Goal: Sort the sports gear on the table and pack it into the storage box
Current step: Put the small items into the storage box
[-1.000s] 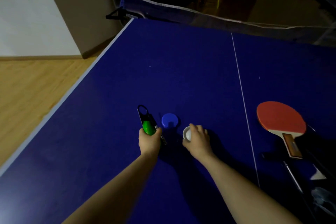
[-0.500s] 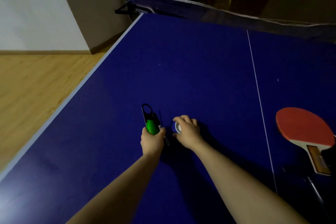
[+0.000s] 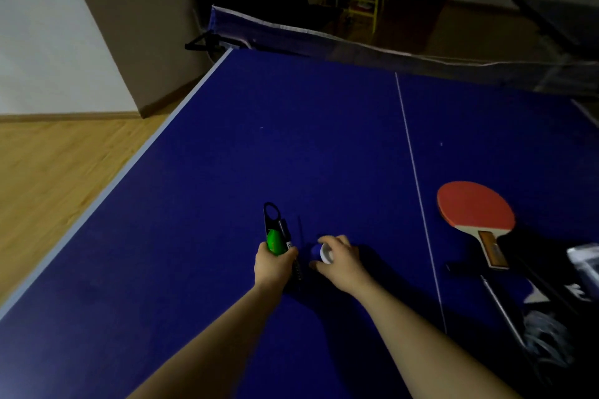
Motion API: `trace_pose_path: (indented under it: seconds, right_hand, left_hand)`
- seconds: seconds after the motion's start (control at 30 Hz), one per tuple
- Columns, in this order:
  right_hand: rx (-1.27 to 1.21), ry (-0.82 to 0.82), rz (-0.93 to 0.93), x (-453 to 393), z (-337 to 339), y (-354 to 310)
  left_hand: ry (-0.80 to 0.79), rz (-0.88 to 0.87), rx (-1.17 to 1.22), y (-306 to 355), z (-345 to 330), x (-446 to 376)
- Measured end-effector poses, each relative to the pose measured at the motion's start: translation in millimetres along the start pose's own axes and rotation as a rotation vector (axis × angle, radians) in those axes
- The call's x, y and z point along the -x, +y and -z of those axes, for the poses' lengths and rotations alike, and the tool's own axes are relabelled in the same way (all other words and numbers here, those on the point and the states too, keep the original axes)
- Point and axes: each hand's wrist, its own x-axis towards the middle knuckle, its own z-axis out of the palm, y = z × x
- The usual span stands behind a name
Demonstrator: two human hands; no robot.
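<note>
Sports gear sits low on the worktop (image 3: 227, 155): left hand (image 3: 274, 264) grips a green-and-black tool (image 3: 275, 236); right hand (image 3: 340, 257), which a second ago held only the white ball (image 3: 326, 253), now pinches it against the blue cap (image 3: 315, 250). Gathering continues; the paddle (image 3: 475, 207) waits.

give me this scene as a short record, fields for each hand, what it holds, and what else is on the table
left hand: grips black pack with green item inside, on the table
right hand: holds white ball, fingers over blue cap
paddle: red face up, flat on the table, right of the white line
far right edge: dark gear, too dim to identify
net: across the far end
storage box: not identifiable
</note>
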Motion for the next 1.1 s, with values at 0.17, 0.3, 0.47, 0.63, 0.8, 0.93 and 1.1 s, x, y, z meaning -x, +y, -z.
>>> trace_pose_path:
  seconds: [0.17, 0.3, 0.47, 0.63, 0.8, 0.93, 1.1]
  right_hand:
    - [-0.402, 0.145, -0.050, 36.0, 32.0, 2.7]
    - [-0.460, 0.202, -0.069, 64.6, 67.0, 12.8]
    - [-0.289, 0.361, -0.055, 92.4, 124.4, 46.8]
    - [0.097, 0.444, -0.069, 105.6, 180.7, 89.1]
    - [0.177, 0.388, -0.125, 109.8, 219.7, 143.9]
    - [0.214, 0.424, -0.179, 102.8, 237.2, 166.4]
    - [0.009, 0.327, -0.226, 74.4, 244.1, 174.8]
  left_hand:
    - [-0.085, -0.011, 0.016, 4.7, -18.2, 40.1]
    - [-0.163, -0.051, 0.028, 15.9, -48.5, 70.4]
    - [-0.221, -0.086, 0.038, 27.9, -104.0, 102.7]
    - [-0.267, -0.090, 0.027, 31.4, -164.8, 128.3]
    - [-0.285, -0.101, 0.036, 32.7, -221.8, 146.7]
    - [-0.287, -0.118, 0.020, 30.9, -250.6, 148.5]
    - [-0.266, -0.086, 0.014, 36.3, -276.9, 138.1]
